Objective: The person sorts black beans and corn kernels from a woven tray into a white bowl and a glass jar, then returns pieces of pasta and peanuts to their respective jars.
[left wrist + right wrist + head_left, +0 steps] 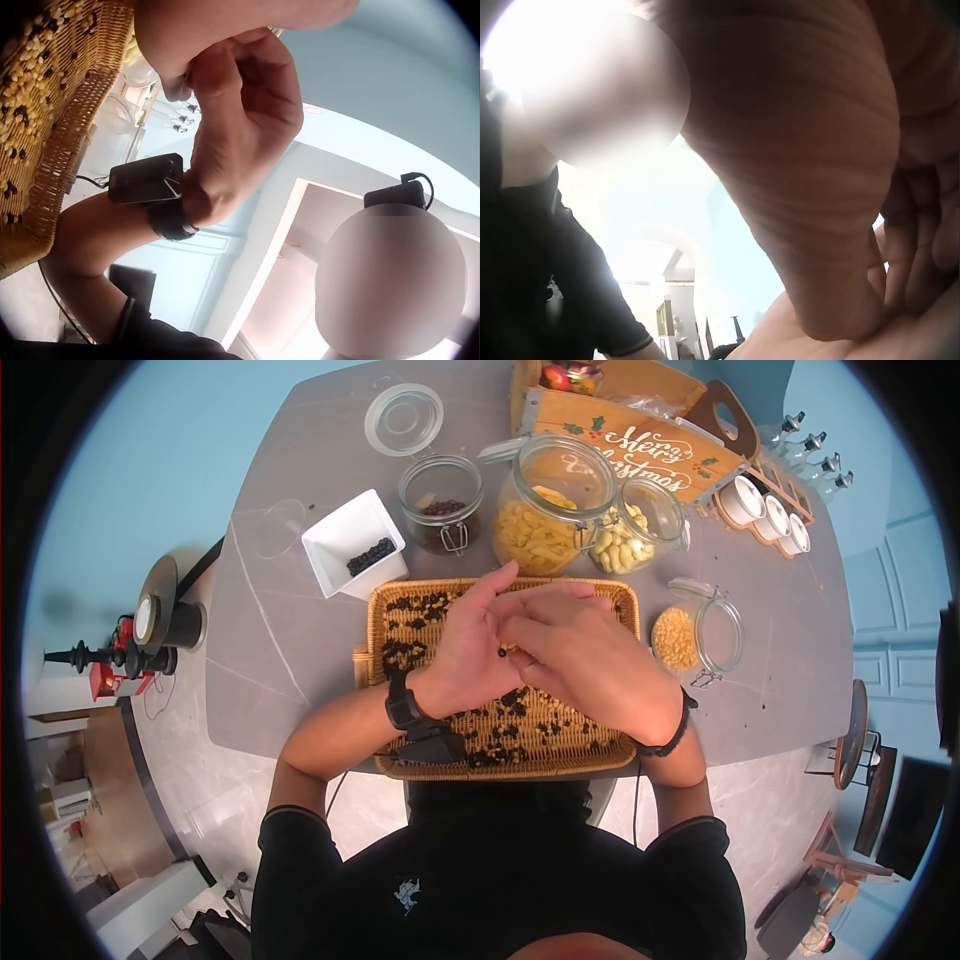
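Note:
Over a wicker tray (632, 600) strewn with black beans (500, 745) and yellow kernels (21, 94), both hands meet in the middle. My left hand (465, 650) is turned palm up, its thumb straight and its fingers partly behind the right hand. Curled over that palm, my right hand (585, 660) has thumb and fingertips together at a small black bean (503, 653), with a few yellow kernels beside it. Most of the left palm's contents are hidden. In the left wrist view the right hand's bent thumb and fingers show; the right wrist view is filled mostly by skin.
A white dish (330, 560) with black beans stands behind the tray's left corner. Glass jars of dark beans (440, 525), yellow pasta (535, 540) and pale nuts (620, 550) line the back. An open jar (720, 635) of yellow kernels lies right. Behind stands a wooden crate (640, 445).

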Demonstrator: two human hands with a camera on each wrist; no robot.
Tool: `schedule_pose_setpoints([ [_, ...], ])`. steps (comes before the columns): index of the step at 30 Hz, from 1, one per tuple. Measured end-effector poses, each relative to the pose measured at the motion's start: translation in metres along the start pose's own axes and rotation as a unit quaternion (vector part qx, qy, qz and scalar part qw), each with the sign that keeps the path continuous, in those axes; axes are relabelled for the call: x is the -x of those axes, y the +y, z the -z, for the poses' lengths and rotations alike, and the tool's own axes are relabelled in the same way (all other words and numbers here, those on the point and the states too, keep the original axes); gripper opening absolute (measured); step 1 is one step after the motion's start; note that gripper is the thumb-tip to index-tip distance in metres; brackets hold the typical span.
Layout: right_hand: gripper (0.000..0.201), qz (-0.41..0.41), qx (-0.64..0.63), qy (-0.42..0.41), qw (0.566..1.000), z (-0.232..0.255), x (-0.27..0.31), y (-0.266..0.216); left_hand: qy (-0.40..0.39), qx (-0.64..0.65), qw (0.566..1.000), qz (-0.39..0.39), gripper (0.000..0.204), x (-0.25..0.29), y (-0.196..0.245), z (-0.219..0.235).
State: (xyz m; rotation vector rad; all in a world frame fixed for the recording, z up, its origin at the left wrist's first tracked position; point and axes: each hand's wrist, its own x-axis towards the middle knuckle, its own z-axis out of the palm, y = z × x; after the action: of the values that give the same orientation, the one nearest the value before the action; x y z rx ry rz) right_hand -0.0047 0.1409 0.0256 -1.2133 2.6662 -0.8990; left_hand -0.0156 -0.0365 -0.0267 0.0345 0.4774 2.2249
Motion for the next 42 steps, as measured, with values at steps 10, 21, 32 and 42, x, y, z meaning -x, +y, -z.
schedule_pose_setpoints([
  [10,0.016,0.0,0.103,0.049,0.994,-0.026,-0.001,-0.005,0.006,-0.007,1.0,-0.028,0.085,-0.004,-0.003,0.003],
  [21,0.02,0.038,0.024,0.006,0.999,-0.001,0.001,0.001,0.003,0.04,0.999,0.036,0.101,0.0,0.0,-0.001],
  [32,0.019,-0.033,0.033,0.011,0.999,-0.007,-0.003,-0.007,-0.016,0.035,0.999,-0.001,0.106,-0.001,-0.004,0.002],
  [42,0.016,0.01,0.115,0.007,0.993,-0.021,-0.006,0.002,0.007,0.039,0.999,0.007,0.118,-0.002,-0.005,0.002],
])
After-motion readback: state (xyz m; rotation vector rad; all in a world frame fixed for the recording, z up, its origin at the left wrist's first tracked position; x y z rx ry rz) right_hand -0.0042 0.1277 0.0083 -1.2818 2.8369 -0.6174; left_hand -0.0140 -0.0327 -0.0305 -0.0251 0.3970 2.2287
